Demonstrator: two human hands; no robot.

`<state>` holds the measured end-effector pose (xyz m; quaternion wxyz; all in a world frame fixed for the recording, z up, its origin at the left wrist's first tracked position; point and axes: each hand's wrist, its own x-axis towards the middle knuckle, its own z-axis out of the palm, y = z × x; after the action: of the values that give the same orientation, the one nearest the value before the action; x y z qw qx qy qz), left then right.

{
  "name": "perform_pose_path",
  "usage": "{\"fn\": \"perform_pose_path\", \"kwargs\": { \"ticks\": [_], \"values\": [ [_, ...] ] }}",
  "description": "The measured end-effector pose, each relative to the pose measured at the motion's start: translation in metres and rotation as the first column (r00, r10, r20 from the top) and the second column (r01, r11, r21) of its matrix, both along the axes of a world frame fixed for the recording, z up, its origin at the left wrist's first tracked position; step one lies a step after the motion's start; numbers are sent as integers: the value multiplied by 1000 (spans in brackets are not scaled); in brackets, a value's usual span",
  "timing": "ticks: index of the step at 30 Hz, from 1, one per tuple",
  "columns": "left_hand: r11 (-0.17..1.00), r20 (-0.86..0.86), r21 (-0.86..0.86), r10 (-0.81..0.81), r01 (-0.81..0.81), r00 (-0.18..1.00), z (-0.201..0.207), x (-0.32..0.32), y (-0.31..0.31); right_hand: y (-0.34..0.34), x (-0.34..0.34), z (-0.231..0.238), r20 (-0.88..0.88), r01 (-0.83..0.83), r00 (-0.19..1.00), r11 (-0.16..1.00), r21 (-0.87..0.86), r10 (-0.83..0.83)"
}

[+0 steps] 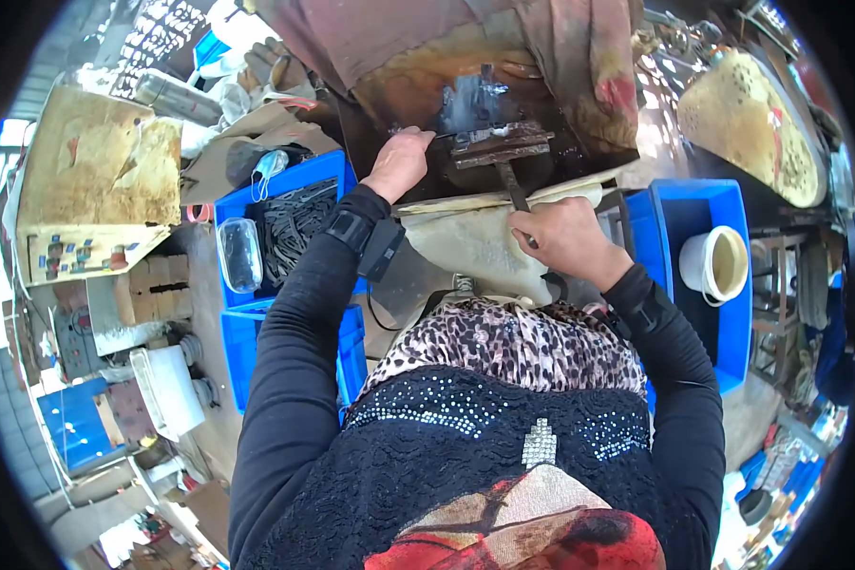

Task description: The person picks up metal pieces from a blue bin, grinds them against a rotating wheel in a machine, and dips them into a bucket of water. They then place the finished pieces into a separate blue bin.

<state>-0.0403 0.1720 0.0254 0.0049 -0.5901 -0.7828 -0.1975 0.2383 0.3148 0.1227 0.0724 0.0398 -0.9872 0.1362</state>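
Observation:
My right hand [572, 239] is closed round the end of a dark metal handle [511, 182]. That handle runs away from me to a rough, dark crosswise metal block [502, 145], worn and wet-looking. Left of the block, my left hand [399, 163] is closed with its fingertips near the block's left end. A thin dark piece shows at those fingertips, too small to name. Beyond the block, a whitish, smoky-looking patch [473, 103] lies in the dark work recess. Stained brown cloth [427, 47] hangs over and around the recess.
On my left stands a blue bin [328, 171] of dark, thin strips [299, 223], with a clear plastic container [240, 255] at its edge. A second blue bin [247, 356] sits nearer. To the right, another blue bin [670, 285] holds a white bucket [712, 266]. Pale cloth [465, 242] covers the near edge.

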Motion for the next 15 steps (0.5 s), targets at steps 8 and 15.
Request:
{"fn": "perform_pose_path", "kwargs": {
  "ticks": [8, 15],
  "values": [
    [976, -141, -194, -124, 95, 982, -15, -2, 12, -9, 16, -8, 75, 4, 997, 998, -61, 1],
    [967, -111, -250, 9, -36, 994, -47, -3, 16, -10, 10, 21, 209, 41, 978, 959, -279, 19]
  ]
}}
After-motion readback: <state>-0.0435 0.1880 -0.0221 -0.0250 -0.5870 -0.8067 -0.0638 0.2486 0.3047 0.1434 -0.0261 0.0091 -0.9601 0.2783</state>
